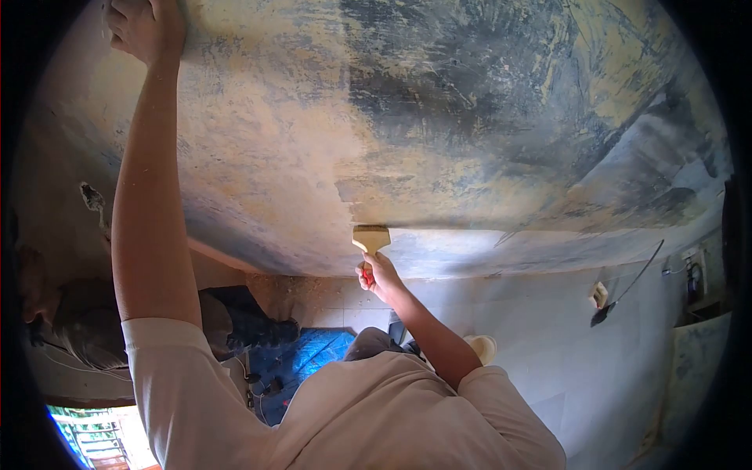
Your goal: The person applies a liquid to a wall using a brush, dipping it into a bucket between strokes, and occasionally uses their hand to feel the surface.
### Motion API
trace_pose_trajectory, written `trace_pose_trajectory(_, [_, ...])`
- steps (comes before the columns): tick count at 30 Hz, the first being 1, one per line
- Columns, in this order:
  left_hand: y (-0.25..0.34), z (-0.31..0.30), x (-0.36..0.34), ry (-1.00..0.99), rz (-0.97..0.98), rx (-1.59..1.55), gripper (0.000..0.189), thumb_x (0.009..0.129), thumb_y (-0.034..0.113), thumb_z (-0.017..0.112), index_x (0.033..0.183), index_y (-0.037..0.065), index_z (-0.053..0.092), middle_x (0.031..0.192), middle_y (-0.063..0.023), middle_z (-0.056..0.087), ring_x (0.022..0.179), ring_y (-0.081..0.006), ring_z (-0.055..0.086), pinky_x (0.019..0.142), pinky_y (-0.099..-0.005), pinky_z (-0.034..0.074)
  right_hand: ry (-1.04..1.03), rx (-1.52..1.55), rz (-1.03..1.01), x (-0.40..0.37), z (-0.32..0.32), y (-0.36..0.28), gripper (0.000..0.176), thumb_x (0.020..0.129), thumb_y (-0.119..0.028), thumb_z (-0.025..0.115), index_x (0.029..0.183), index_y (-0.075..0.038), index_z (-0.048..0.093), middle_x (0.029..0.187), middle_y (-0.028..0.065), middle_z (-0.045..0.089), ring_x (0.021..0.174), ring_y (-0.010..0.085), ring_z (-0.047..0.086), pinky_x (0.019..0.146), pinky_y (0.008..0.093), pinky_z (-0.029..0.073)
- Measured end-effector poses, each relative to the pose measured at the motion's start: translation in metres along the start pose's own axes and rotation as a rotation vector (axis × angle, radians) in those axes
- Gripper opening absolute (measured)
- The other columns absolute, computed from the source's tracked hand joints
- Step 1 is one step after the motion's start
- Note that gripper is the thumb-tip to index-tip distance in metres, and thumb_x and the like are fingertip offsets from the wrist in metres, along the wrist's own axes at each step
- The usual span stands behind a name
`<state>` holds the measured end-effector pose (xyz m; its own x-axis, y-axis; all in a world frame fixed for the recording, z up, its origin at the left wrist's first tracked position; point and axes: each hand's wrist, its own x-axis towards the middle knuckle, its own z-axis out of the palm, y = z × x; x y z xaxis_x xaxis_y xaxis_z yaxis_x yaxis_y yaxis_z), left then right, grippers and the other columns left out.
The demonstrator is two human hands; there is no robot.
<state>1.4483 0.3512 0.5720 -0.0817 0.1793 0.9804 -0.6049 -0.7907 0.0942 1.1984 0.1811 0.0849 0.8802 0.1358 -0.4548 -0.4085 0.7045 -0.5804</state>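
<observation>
My right hand (377,276) is closed round the red-marked handle of a wide, pale flat paintbrush (371,240). The brush's far edge meets the patchy wall (439,184), at the lower left end of a darker area with a sharp border. Above and right of the brush, the surface is mottled grey, black and yellow; to the left it is paler and pinkish. High at the upper left, my left hand (149,31) has its fingers curled at the wall, partly cut off by the frame. Whatever those fingers may hold is hidden.
A blue plastic sheet (321,348) lies on the floor with dark items on it. A pale round container (482,348) stands behind my right arm. At the right, a dark cable (638,270) hangs near a wall box (598,295). Someone's dark clothing (90,325) shows at the left.
</observation>
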Motion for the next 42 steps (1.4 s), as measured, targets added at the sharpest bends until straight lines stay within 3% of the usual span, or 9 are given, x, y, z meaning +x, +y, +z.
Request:
trace_pose_trajectory(7, [0.003,0.001,0.0,0.025,-0.005,-0.02,0.054,0.09,0.038,0.04,0.137,0.014,0.046,0.145,-0.011,0.04,0.138,-0.0267,0.031,0.11,-0.0521,0.019,-0.041,0.077,-0.001,-0.028,0.047,-0.07,0.014,0.101,-0.018,0.045,0.098,-0.004,0.046,0.068,0.009,0.054,0.046,0.0156,0.047,0.043,0.0267,0.036])
trace_pose_trajectory(13, [0.01,-0.004,-0.002,0.014,-0.001,-0.03,0.053,0.091,0.038,0.039,0.138,0.014,0.045,0.15,-0.0084,0.037,0.142,-0.0249,0.027,0.11,-0.0513,0.019,-0.263,0.067,-0.062,-0.077,0.1,-0.134,0.034,0.099,-0.024,0.045,0.074,-0.002,0.053,0.054,0.0024,0.043,0.039,0.0088,0.034,0.038,0.0244,0.026])
trace_pose_trajectory(19, [0.015,-0.006,0.0,0.01,-0.023,-0.02,0.053,0.093,0.039,0.038,0.141,0.016,0.043,0.153,-0.0064,0.034,0.143,-0.0246,0.025,0.111,-0.051,0.018,-0.432,-0.073,-0.21,-0.134,0.157,-0.188,0.027,0.098,-0.029,0.052,0.093,-0.003,0.056,0.066,0.004,0.054,0.038,0.0049,0.035,0.033,0.02,0.023])
trace_pose_trajectory(27, [0.002,0.0,0.0,0.067,-0.008,-0.02,0.051,0.094,0.039,0.038,0.14,0.018,0.044,0.153,-0.0058,0.035,0.143,-0.0245,0.027,0.112,-0.0483,0.018,-0.525,-0.575,-1.024,-0.191,0.273,-0.276,0.029,0.098,-0.032,0.053,0.104,-0.004,0.05,0.064,0.006,0.056,0.043,0.0061,0.043,0.032,0.0191,0.026])
trace_pose_trajectory(30, [0.003,-0.002,0.0,0.04,-0.006,0.012,0.053,0.094,0.038,0.041,0.142,0.016,0.041,0.152,-0.0077,0.035,0.143,-0.0264,0.026,0.111,-0.0476,0.019,-0.327,-0.652,-0.949,-0.225,0.306,-0.319,0.026,0.1,-0.035,0.047,0.11,-0.011,0.049,0.068,0.0016,0.06,0.052,0.0074,0.048,0.04,0.0236,0.037])
trace_pose_trajectory(35, [0.006,-0.002,0.001,0.044,-0.028,0.012,0.048,0.094,0.034,0.039,0.139,0.021,0.045,0.153,-0.0059,0.035,0.144,-0.0239,0.026,0.111,-0.0491,0.019,-0.434,-0.703,-1.118,-0.164,0.287,-0.301,0.037,0.101,-0.039,0.045,0.115,-0.005,0.045,0.063,0.0043,0.055,0.047,0.0094,0.045,0.036,0.0216,0.031])
trace_pose_trajectory(36, [0.006,-0.002,0.001,0.056,-0.026,0.012,0.048,0.094,0.034,0.039,0.139,0.021,0.045,0.153,-0.0059,0.035,0.144,-0.0239,0.026,0.111,-0.0491,0.019,-0.479,-0.718,-1.064,-0.161,0.273,-0.29,0.042,0.103,-0.038,0.044,0.124,-0.001,0.039,0.056,0.005,0.052,0.043,0.0123,0.049,0.04,0.0275,0.041])
trace_pose_trajectory(40, [0.008,-0.004,0.0,0.053,-0.019,0.034,0.048,0.094,0.033,0.039,0.14,0.02,0.044,0.153,-0.0066,0.035,0.144,-0.0243,0.027,0.111,-0.0492,0.02,-0.303,-0.654,-0.795,-0.121,0.198,-0.211,0.047,0.104,-0.042,0.042,0.123,0.001,0.043,0.054,0.0032,0.052,0.04,0.0095,0.047,0.038,0.0247,0.038])
trace_pose_trajectory(42, [0.008,-0.004,0.003,0.067,-0.025,0.055,0.048,0.094,0.032,0.039,0.14,0.019,0.044,0.152,-0.0068,0.036,0.144,-0.0247,0.027,0.111,-0.0493,0.021,-0.258,-0.645,-0.648,-0.099,0.153,-0.162,0.038,0.103,-0.042,0.044,0.117,-0.007,0.047,0.055,0.0054,0.054,0.04,0.0105,0.049,0.036,0.0239,0.035])
